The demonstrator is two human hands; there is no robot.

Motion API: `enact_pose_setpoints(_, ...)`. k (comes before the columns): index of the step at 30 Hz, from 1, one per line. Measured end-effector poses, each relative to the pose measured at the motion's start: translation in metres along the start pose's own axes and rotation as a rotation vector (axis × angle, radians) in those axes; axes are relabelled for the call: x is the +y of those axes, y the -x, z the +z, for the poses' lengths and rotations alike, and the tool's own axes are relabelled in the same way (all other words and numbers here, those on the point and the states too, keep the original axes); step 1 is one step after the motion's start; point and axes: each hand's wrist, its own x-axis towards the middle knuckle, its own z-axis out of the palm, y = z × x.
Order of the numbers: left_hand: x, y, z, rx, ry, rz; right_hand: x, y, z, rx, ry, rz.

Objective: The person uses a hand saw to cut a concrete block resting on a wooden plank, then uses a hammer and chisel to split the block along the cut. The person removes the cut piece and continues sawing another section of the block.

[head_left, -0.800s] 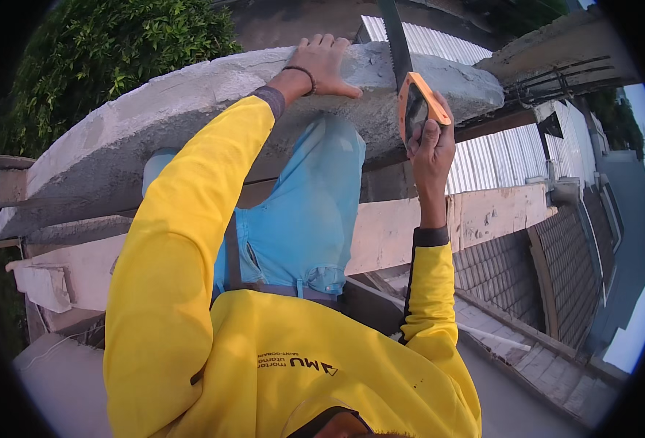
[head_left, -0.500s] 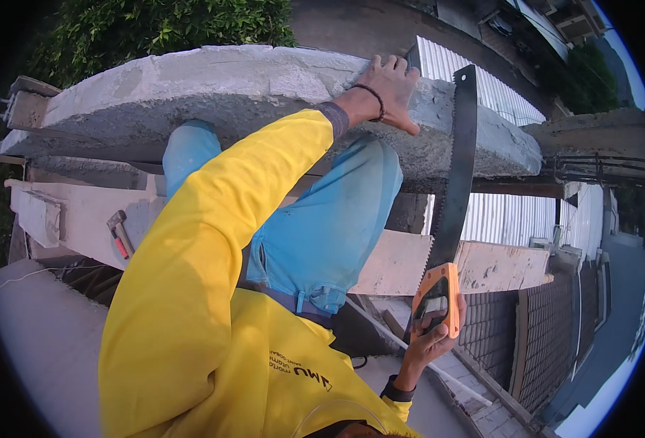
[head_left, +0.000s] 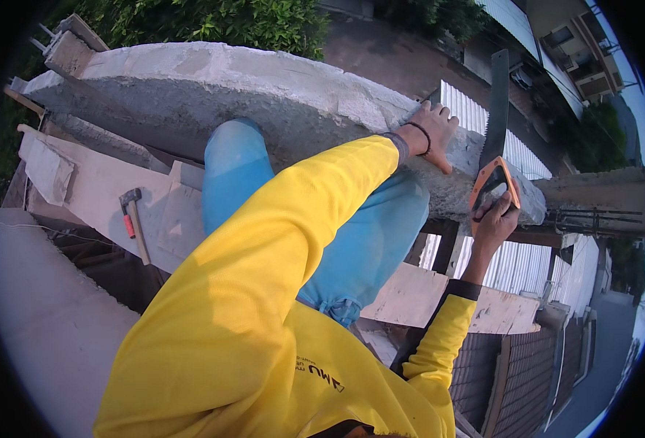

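My left hand (head_left: 432,136) lies on the rough grey concrete beam (head_left: 264,84), fingers apart and slightly bent along its top, thumb toward me. Just right of it, my right hand (head_left: 497,210) grips the orange and black handle of a handsaw (head_left: 496,109). The long dark blade points away from me across the beam near its right end; whether its teeth touch the concrete I cannot tell. My knees, in blue trousers (head_left: 235,160), are bent under the beam's near side.
A hammer-like tool (head_left: 136,226) with red and wooden parts lies on a pale board (head_left: 96,190) to the left. Below are corrugated metal roofs (head_left: 508,266), dark gaps and tiled roofing (head_left: 527,372). Rebar (head_left: 585,223) runs along the right-hand beam. Trees (head_left: 235,22) stand beyond.
The saw was drawn back toward me, then moved forward again over the beam. My left hand remains on the beam, while the view has shifted, showing more of the left board.
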Motion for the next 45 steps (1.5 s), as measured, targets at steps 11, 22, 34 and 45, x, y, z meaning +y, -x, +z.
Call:
enact_pose_setpoints(11, -0.001, -0.004, 0.007, 0.045, -0.055, 0.033, -0.052, 0.216, -0.1, 0.044, 0.233, 0.1)
enact_pose_setpoints(22, -0.006, -0.001, 0.004, 0.073, -0.054, 0.055, 0.027, 0.049, -0.041, -0.008, 0.166, -0.035)
enact_pose_setpoints(34, 0.002, -0.004, 0.006, 0.066, -0.085, 0.015, -0.025, 0.088, -0.038, 0.035, 0.173, 0.04)
enact_pose_setpoints(45, -0.001, -0.004, 0.004, 0.047, -0.07, 0.013, 0.0, 0.05, -0.029, -0.059, -0.099, -0.034)
